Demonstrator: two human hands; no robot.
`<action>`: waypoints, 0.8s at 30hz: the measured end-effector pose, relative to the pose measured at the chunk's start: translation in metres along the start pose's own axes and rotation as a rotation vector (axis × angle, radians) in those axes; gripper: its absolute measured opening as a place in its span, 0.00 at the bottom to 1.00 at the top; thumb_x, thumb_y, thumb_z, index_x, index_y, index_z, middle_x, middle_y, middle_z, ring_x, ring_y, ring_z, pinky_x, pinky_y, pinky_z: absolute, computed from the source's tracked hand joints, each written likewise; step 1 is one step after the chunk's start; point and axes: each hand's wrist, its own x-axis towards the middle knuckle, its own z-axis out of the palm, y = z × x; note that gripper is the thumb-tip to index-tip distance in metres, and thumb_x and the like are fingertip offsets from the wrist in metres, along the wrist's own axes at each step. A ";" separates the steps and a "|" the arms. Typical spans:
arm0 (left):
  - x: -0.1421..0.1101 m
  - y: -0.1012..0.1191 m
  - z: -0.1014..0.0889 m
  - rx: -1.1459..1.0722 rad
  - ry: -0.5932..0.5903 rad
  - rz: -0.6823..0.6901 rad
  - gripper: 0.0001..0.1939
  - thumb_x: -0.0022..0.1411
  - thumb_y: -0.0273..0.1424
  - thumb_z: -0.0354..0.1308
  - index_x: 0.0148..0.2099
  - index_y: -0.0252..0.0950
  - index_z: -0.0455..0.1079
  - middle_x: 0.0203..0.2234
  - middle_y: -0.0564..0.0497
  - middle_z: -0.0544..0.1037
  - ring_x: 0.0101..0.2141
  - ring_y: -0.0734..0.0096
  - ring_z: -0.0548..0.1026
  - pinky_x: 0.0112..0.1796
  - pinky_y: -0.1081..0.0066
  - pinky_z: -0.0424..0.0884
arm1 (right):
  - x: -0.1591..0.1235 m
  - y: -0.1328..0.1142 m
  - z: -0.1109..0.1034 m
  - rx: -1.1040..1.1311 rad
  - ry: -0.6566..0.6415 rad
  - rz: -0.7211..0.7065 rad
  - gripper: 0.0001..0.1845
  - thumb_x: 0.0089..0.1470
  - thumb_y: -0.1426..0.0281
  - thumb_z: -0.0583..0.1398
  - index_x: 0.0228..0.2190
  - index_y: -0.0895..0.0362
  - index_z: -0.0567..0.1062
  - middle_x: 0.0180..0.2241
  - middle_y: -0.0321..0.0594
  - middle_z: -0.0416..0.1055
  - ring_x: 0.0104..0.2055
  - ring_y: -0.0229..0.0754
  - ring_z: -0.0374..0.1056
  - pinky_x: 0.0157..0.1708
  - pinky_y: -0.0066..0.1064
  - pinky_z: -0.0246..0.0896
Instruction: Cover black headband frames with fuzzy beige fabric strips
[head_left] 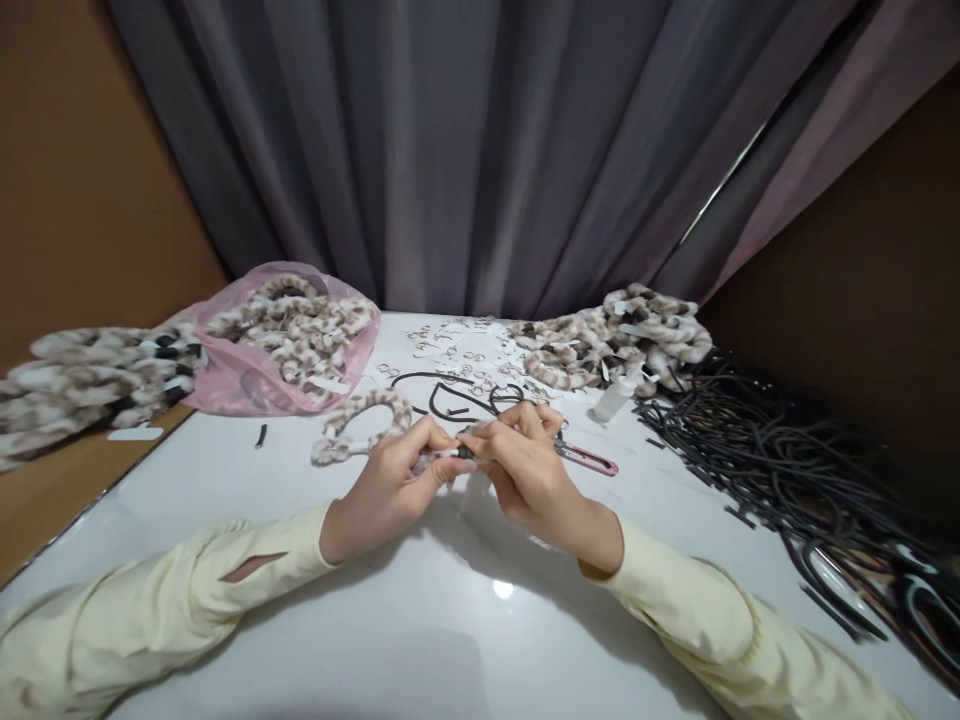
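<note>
My left hand (397, 478) is pinched around the end of a fluffy white-and-brown strap (364, 440), whose loop lies on the table to the left of it. A short black piece (465, 452) shows between my two hands, at the strap's end. The fingers of my right hand (529, 460) are closed on this black piece, their tips touching or nearly touching those of my left. A pink-handled box cutter (589, 459) lies just beyond my right hand. Black cords (450, 400) lie beyond my hands, partly hidden by the right one.
A pink plastic bag (232, 375) of fluffy straps stands at the back left, with more straps (97, 375) beside it. Another strap pile (637, 325) sits back right, near a small clear bottle (613, 400). Many black cords (772, 450) heap at right. Small metal rings (472, 357) are scattered behind.
</note>
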 end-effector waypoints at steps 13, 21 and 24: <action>-0.001 0.008 0.003 -0.329 -0.047 -0.154 0.15 0.62 0.41 0.52 0.30 0.36 0.56 0.20 0.57 0.65 0.19 0.80 0.62 0.20 0.78 0.57 | -0.012 -0.002 -0.001 -0.316 0.251 -0.263 0.10 0.54 0.78 0.56 0.24 0.55 0.67 0.38 0.36 0.75 0.39 0.43 0.64 0.36 0.39 0.48; 0.010 0.008 0.001 -0.474 -0.023 -0.362 0.18 0.60 0.40 0.54 0.25 0.36 0.55 0.16 0.59 0.61 0.19 0.81 0.59 0.21 0.79 0.56 | -0.015 0.007 0.003 -0.381 0.129 -0.434 0.14 0.55 0.79 0.55 0.20 0.56 0.67 0.39 0.40 0.73 0.42 0.42 0.63 0.32 0.35 0.50; 0.014 0.006 0.000 -0.554 -0.009 -0.424 0.17 0.60 0.38 0.54 0.24 0.36 0.54 0.16 0.58 0.62 0.19 0.80 0.60 0.22 0.78 0.57 | -0.014 0.009 0.009 -0.326 0.034 -0.341 0.13 0.55 0.81 0.52 0.22 0.57 0.66 0.38 0.43 0.73 0.41 0.43 0.64 0.34 0.36 0.49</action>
